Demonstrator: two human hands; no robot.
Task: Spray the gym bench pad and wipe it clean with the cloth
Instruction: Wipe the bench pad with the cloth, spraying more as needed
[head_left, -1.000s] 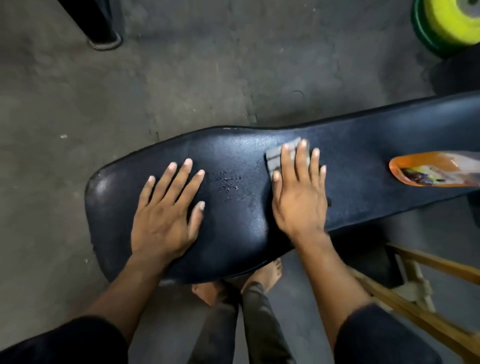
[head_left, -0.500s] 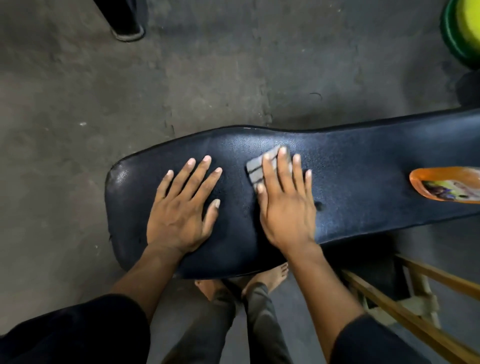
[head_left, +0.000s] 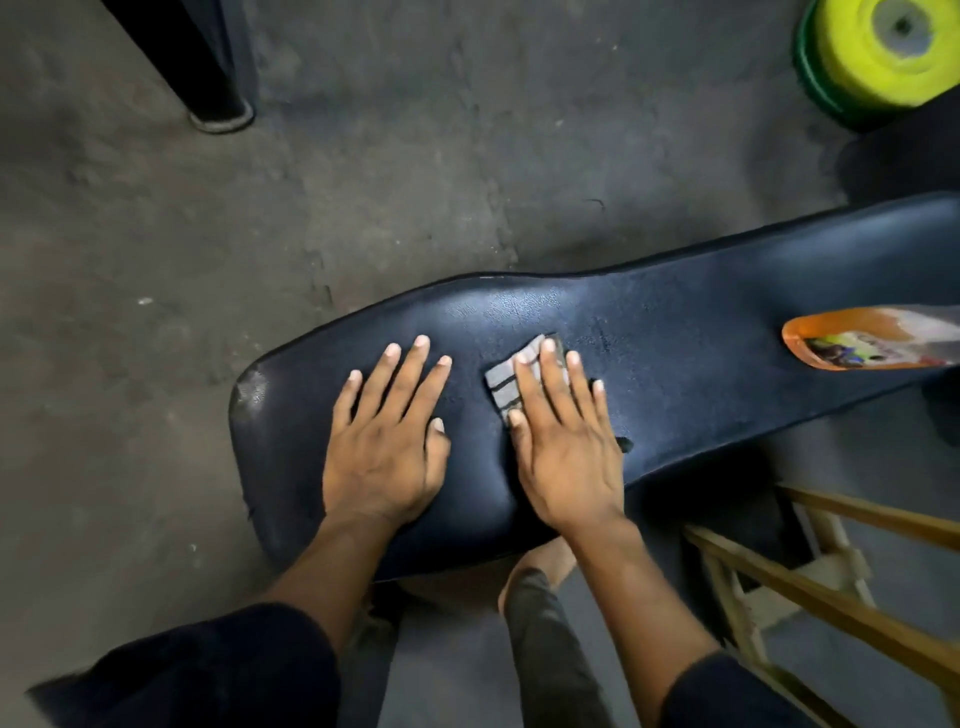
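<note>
A black padded gym bench pad (head_left: 691, 364) runs from the lower left to the right edge. My left hand (head_left: 387, 441) lies flat on its wide end with fingers spread and nothing under it. My right hand (head_left: 563, 441) presses flat on a small grey cloth (head_left: 501, 382) with dark stripes, which shows only past my fingertips and thumb. An orange spray bottle (head_left: 867, 345) lies on its side on the pad at the right edge, partly cut off by the frame.
The bench stands on a rough grey concrete floor (head_left: 260, 249). A yellow and green weight plate (head_left: 878, 57) sits at the top right, a black post (head_left: 208, 62) at the top left. A wooden frame (head_left: 831, 603) stands at the lower right. My bare feet show under the bench.
My right hand has slid the cloth leftward along the pad, closer to my left hand, over the patch of droplets seen earlier. My left hand stays planted on the pad.
</note>
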